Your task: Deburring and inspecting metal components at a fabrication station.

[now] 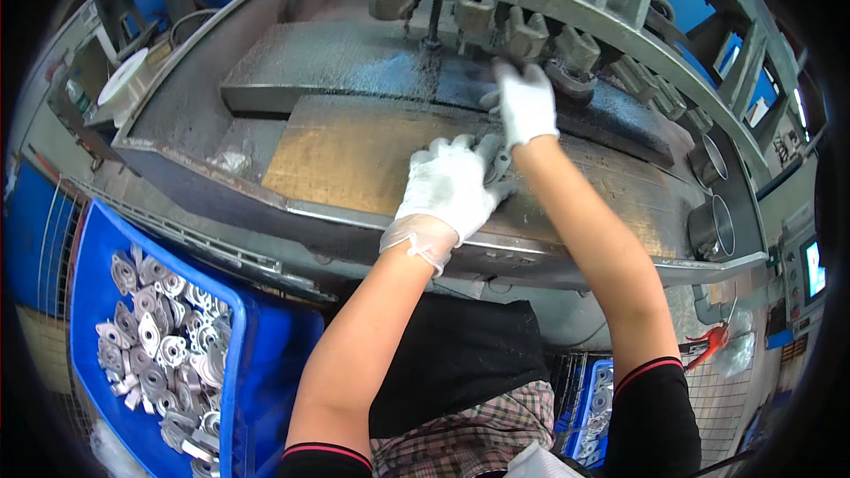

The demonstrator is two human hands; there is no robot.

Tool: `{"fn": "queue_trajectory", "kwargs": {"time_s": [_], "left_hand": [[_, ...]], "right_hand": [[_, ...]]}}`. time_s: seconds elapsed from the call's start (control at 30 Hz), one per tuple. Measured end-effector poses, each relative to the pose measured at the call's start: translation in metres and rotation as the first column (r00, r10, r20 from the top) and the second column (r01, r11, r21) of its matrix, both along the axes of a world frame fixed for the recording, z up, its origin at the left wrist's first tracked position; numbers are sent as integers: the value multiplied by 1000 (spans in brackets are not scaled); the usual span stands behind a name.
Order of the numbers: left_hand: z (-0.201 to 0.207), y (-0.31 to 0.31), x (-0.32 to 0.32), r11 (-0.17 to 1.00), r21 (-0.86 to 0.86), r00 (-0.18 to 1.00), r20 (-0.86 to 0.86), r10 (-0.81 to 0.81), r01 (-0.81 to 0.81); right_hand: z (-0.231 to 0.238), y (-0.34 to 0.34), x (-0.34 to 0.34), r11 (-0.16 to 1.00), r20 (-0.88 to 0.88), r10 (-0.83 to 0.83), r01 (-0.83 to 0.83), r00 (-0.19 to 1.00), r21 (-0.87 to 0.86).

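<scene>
White-gloved, my left hand [447, 181] rests over the brownish board of the machine bed, its fingers and thumb closed around a grey metal flange casting [493, 159]. A small hole shows in the end of that casting; my fingers cover much of the rest. My right hand [525, 104], also in a white glove, is raised just beyond and to the right of it, close to a row of hanging metal fixtures [526, 33]. Motion blurs its fingertips, so whether they grip anything cannot be seen. A dark, dusty metal ledge [354, 57] runs behind both hands.
At lower left stands a blue bin [266, 363] with many silvery flange castings [173, 350]. Another blue crate [580, 407] of castings sits low at the right. Two metal cups [711, 228] are at the bed's right end. A raised rim [354, 217] borders the bed.
</scene>
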State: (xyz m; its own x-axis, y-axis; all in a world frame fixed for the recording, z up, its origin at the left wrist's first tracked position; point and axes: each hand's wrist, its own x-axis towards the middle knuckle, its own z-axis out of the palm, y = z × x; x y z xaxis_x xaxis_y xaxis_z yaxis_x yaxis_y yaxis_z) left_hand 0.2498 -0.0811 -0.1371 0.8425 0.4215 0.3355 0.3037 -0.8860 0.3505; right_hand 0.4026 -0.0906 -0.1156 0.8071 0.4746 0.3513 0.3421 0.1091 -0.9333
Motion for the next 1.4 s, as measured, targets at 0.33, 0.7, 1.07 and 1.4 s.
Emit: {"fn": "queue_trajectory", "kwargs": {"time_s": [0.33, 0.7, 1.07, 1.4], "left_hand": [[7, -5, 0, 1000, -15, 1000, 4, -3, 3], [15, -15, 8, 1000, -21, 1000, -18, -14, 13], [13, -12, 3, 998, 66, 998, -64, -9, 13], [87, -22, -1, 989, 121, 982, 162, -101, 82]], "right_hand": [[3, 44, -9, 985, 400, -11, 78, 917, -153], [21, -152, 41, 999, 46, -37, 38, 998, -11], [26, -427, 84, 557, 663, -589, 827, 461, -81], [24, -521, 67, 546, 625, -473, 763, 621, -346]]}}
